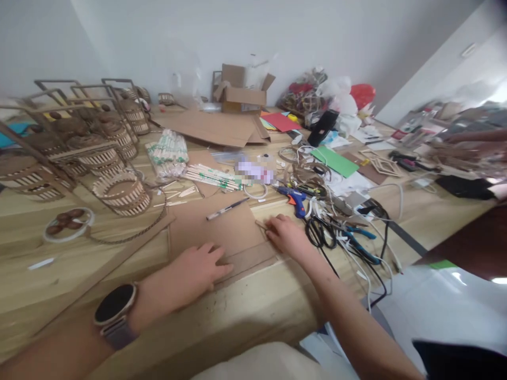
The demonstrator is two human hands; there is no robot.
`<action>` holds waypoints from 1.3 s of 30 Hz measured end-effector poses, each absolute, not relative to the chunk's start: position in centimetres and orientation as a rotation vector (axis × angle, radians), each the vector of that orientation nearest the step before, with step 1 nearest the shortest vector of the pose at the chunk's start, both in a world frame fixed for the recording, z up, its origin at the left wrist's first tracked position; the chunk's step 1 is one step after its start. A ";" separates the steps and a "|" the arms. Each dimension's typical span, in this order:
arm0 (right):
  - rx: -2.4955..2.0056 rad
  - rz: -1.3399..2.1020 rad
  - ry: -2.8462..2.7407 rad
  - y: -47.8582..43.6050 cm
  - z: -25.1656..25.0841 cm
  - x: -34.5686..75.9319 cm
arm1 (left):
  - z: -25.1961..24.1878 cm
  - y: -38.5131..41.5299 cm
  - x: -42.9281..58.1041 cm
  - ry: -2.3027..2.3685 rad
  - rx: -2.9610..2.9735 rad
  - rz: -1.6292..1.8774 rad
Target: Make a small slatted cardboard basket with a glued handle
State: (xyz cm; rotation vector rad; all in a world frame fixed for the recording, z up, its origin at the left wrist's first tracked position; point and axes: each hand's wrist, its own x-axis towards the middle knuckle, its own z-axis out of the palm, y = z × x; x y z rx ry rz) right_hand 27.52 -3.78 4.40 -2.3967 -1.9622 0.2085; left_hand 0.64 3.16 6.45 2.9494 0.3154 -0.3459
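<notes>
My left hand (194, 272), a watch (115, 303) on its wrist, rests with fingers apart on a narrow cardboard strip (245, 262). That strip lies along the near edge of a flat cardboard sheet (194, 232). At the sheet's right side, my right hand (287, 236) has its fingers curled together, pinching a short tan stick (260, 224) whose end sticks out to the left. A pen (226, 209) lies on the sheet beyond both hands. Just right of my right hand are black-handled scissors (320, 232) and a blue glue gun (295, 200).
Slatted wooden buckets (122, 194) crowd the left side. Bundled sticks (214, 177), a large cardboard piece (214, 126) and an open box (243, 95) lie farther back. Pliers (362, 245) and tangled cables lie at right. Another person's arm (481, 136) shows at the far right.
</notes>
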 end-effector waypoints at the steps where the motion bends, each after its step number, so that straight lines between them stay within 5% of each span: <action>1: -2.401 0.191 -1.953 -3.7 4.3 27.7 | 6.2 3.0 0.8 0.353 2.939 -0.363; 9: -2.282 -0.029 -1.904 -1.5 4.3 27.6 | 5.4 2.3 1.5 0.523 2.970 -0.286; 21: -1.897 0.073 -2.032 -3.8 3.7 25.8 | 4.8 3.4 -0.6 0.975 3.044 -0.114; 39: -1.854 -0.077 -1.766 -0.8 2.2 25.0 | -2.0 -2.8 -7.1 0.878 2.994 0.451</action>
